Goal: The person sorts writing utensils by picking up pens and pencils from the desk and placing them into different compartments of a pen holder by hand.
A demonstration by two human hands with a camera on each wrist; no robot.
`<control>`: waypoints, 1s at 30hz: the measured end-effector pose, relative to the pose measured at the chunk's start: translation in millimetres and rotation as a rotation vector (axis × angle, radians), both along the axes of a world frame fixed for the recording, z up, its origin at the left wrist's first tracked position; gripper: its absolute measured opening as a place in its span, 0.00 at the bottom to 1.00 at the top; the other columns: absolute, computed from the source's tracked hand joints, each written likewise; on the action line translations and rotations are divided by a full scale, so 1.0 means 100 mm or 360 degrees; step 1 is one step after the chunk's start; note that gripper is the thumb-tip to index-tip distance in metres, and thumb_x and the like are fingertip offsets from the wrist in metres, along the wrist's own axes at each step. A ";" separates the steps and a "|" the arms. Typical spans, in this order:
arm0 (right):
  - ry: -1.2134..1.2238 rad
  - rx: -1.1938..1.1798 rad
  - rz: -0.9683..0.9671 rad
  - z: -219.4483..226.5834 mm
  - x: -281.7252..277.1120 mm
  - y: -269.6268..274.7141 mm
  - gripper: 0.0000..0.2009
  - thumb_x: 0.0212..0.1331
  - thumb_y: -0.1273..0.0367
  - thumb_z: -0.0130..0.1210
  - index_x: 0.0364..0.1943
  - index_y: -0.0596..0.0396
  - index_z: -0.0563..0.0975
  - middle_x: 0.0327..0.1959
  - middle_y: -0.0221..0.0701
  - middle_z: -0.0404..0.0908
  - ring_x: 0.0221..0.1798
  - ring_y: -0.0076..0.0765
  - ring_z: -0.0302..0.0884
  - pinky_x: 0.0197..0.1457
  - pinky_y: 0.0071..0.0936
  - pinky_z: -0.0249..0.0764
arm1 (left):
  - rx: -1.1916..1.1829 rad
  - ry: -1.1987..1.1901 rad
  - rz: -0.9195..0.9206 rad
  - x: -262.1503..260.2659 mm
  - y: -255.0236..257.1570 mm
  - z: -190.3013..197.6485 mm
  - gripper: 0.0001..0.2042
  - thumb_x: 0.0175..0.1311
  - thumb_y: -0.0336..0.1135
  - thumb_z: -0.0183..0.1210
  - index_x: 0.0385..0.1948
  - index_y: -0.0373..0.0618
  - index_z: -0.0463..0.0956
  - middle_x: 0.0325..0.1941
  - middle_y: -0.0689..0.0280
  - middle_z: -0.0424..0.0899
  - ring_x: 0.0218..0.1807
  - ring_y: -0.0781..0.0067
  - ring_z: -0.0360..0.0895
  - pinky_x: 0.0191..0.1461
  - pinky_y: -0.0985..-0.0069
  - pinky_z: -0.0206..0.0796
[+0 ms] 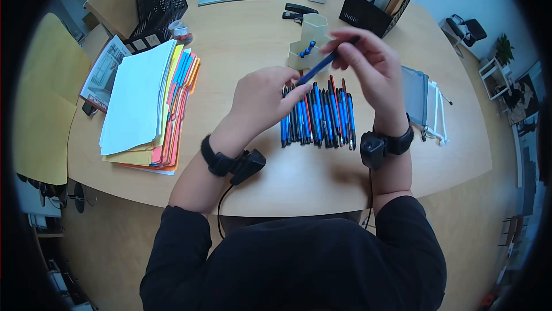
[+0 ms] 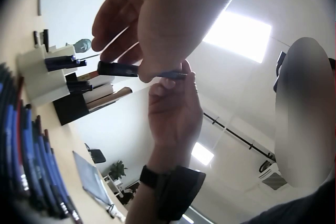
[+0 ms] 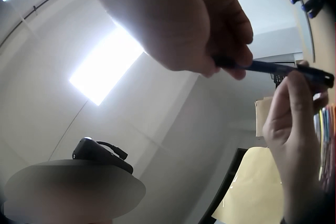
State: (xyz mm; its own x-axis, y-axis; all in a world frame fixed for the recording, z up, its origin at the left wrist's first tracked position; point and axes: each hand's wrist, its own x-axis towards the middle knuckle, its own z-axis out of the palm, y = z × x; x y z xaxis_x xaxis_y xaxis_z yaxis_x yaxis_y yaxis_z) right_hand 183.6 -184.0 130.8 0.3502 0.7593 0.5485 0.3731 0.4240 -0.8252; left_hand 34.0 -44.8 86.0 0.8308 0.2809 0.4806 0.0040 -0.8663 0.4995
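A dark blue pen [image 1: 318, 68] slants in the air between both hands, above the table. My left hand [image 1: 259, 95] pinches its lower end between thumb and fingers. The upper end is pinched by my right hand [image 1: 374, 66], and the other fingers there are loosely bent. In the left wrist view the pen's dark end [image 2: 118, 70] juts out past the left thumb. Below the hands lies a row of blue, black and red pens and pencils [image 1: 316, 118], side by side. Just behind the row stands a pale pen holder [image 1: 314, 26] with several blue pens in it.
Folders and papers [image 1: 135, 98] are stacked on the left, near a black mesh file rack [image 1: 161, 0]. Behind the holder lies a black stapler [image 1: 301, 9]. A black file box [image 1: 365, 15] stands back right; a grey mesh pouch [image 1: 415, 92] lies at right.
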 end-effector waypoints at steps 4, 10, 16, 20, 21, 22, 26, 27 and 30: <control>-0.0025 0.0375 -0.0618 -0.09 0.18 0.14 0.11 0.67 0.73 0.49 0.49 0.64 0.75 0.37 0.34 0.84 0.38 0.21 0.79 0.43 0.19 0.75 | 0.0252 0.0846 0.0197 0.11 0.13 -0.34 0.13 0.58 0.43 0.56 0.25 0.42 0.81 0.28 0.56 0.83 0.32 0.55 0.81 0.37 0.61 0.72; -0.0274 -0.0033 -0.0826 -0.61 0.36 0.56 0.12 0.66 0.72 0.49 0.50 0.61 0.76 0.37 0.36 0.83 0.38 0.25 0.82 0.40 0.23 0.76 | 0.0192 0.1151 0.0297 0.23 0.08 -0.64 0.13 0.56 0.37 0.50 0.26 0.39 0.81 0.29 0.52 0.83 0.36 0.50 0.81 0.43 0.59 0.73; -0.0484 -0.0388 -0.0893 -0.74 0.36 0.61 0.16 0.65 0.72 0.49 0.56 0.60 0.72 0.40 0.36 0.83 0.33 0.25 0.82 0.32 0.21 0.74 | 0.0122 0.1292 0.0287 0.19 0.19 -0.51 0.12 0.50 0.39 0.57 0.26 0.38 0.82 0.30 0.50 0.83 0.37 0.50 0.81 0.43 0.60 0.73; -0.0491 -0.0280 -0.0924 -0.55 0.28 0.49 0.17 0.61 0.71 0.53 0.54 0.59 0.74 0.26 0.39 0.82 0.27 0.32 0.82 0.33 0.27 0.75 | 0.0207 0.1150 0.0383 0.16 0.25 -0.50 0.11 0.47 0.38 0.59 0.25 0.39 0.81 0.29 0.52 0.82 0.35 0.52 0.81 0.41 0.62 0.73; -0.0488 -0.0286 -0.0923 -0.45 0.22 0.42 0.17 0.61 0.71 0.53 0.54 0.59 0.74 0.26 0.39 0.82 0.27 0.32 0.82 0.33 0.27 0.75 | 0.0202 0.1155 0.0380 0.15 0.29 -0.50 0.11 0.47 0.38 0.59 0.25 0.39 0.81 0.29 0.52 0.82 0.35 0.52 0.81 0.41 0.62 0.73; -0.0380 -0.0191 -0.0837 -0.32 0.16 0.33 0.16 0.60 0.72 0.54 0.53 0.59 0.75 0.25 0.37 0.82 0.28 0.28 0.81 0.32 0.24 0.74 | 0.0131 0.1077 0.0340 0.14 0.30 -0.35 0.11 0.49 0.38 0.59 0.26 0.38 0.80 0.28 0.53 0.82 0.33 0.55 0.81 0.38 0.64 0.73; -0.0121 -0.0149 -0.0550 -0.05 -0.07 0.13 0.15 0.59 0.74 0.57 0.51 0.59 0.77 0.35 0.30 0.82 0.31 0.18 0.78 0.30 0.15 0.71 | -0.0250 0.0296 -0.0019 -0.07 0.14 0.10 0.09 0.57 0.34 0.57 0.32 0.36 0.78 0.25 0.59 0.82 0.23 0.70 0.80 0.27 0.74 0.69; -0.0048 -0.0190 -0.0387 -0.02 -0.10 0.10 0.15 0.60 0.74 0.56 0.52 0.60 0.77 0.44 0.30 0.83 0.31 0.17 0.76 0.29 0.13 0.70 | -0.0251 0.0300 -0.0021 -0.11 0.08 0.16 0.09 0.57 0.34 0.57 0.32 0.36 0.78 0.25 0.59 0.82 0.23 0.70 0.80 0.27 0.74 0.69; 0.0070 -0.0377 0.0075 0.03 -0.22 0.03 0.12 0.59 0.72 0.58 0.46 0.60 0.79 0.31 0.28 0.82 0.30 0.15 0.76 0.32 0.14 0.71 | -0.0379 -0.0281 -0.0240 -0.15 -0.09 0.23 0.08 0.62 0.31 0.57 0.38 0.36 0.75 0.25 0.67 0.81 0.19 0.83 0.75 0.24 0.84 0.64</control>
State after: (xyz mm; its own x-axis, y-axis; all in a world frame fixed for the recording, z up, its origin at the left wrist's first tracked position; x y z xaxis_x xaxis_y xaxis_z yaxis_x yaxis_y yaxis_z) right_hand 161.2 -181.4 133.7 0.3311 0.8809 0.3383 0.3193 0.2327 -0.9186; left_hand 18.6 -53.5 109.0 0.7812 0.2832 0.5564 -0.2200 -0.7092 0.6698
